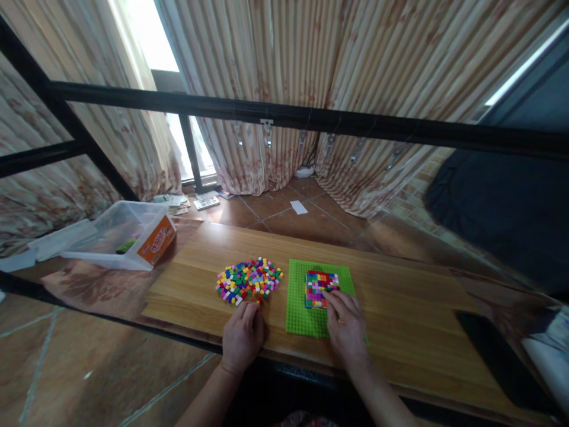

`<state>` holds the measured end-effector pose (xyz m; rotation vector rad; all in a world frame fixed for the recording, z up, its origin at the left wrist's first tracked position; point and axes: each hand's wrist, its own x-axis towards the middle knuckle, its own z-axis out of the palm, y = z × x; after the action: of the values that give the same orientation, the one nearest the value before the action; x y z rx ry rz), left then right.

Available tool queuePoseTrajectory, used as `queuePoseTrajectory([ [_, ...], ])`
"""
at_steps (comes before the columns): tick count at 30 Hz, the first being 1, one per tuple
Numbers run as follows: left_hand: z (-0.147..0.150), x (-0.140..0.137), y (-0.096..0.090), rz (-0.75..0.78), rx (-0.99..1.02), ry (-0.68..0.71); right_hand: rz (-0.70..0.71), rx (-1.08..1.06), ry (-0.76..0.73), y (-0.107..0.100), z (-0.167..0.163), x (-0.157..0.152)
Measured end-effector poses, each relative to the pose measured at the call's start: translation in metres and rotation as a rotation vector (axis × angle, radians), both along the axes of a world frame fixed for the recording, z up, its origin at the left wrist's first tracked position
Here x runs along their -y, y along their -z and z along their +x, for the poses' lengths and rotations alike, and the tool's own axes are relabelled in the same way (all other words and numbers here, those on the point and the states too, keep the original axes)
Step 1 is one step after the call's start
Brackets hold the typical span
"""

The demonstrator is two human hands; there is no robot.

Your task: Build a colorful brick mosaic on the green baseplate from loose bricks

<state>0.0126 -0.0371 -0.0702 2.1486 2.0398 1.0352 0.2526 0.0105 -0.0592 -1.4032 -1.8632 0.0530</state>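
A green baseplate [297, 317] lies on the wooden board, carrying a multicoloured block of small building bricks [317, 284]. My right hand [347, 323] reaches over the plate from the right, its fingertips touching the top of the brick block near its right side. Whether a brick sits under those fingertips is hidden. My left hand [243, 335] rests at the near edge of a loose pile of small coloured bricks [249, 279], its fingers curled together. A red brick shows beside its fingertips; what the fingers hold, if anything, I cannot make out.
A clear plastic box [106, 261] with an orange label stands left of the wooden board [409, 308]. A dark flat object [498, 356] lies at the board's right end. A black metal bar [302, 115] crosses beyond the board, with curtains [284, 59] behind it.
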Motion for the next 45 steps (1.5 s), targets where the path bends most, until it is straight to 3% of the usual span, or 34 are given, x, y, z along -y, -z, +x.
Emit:
queuePoseTrajectory([
  [5, -0.001, 0.0, 0.003, 0.018, -0.019, -0.009, -0.09, -0.096, -0.027, -0.007, 0.002, -0.004],
  [10, -0.002, 0.0, 0.005, 0.023, -0.014, -0.021, -0.207, -0.325, -0.067, -0.018, 0.009, -0.004],
  [15, -0.001, 0.0, 0.005, 0.02, 0.009, -0.012, -0.215, -0.482, 0.07, -0.019, 0.008, 0.013],
  [18, -0.002, 0.001, 0.007, 0.05, 0.061, 0.003, -0.238, -0.465, 0.028, -0.017, -0.008, 0.028],
  [23, -0.007, 0.007, 0.012, 0.126, 0.207, 0.103, -0.301, -0.29, -0.219, -0.013, -0.056, 0.039],
  [29, -0.01, 0.012, 0.01, 0.143, 0.32, 0.171, -0.264, -0.097, -0.372, -0.01, -0.105, 0.017],
  [35, -0.008, 0.012, 0.008, 0.071, 0.285, 0.161, -0.213, 0.102, -0.425, -0.005, -0.128, -0.001],
  [39, -0.008, 0.012, 0.01, 0.072, 0.244, 0.154, -0.226, 0.055, -0.436, -0.006, -0.133, -0.003],
  [45, -0.009, 0.01, 0.007, 0.079, 0.171, 0.151, -0.274, -0.237, -0.372, -0.029, -0.111, 0.008],
])
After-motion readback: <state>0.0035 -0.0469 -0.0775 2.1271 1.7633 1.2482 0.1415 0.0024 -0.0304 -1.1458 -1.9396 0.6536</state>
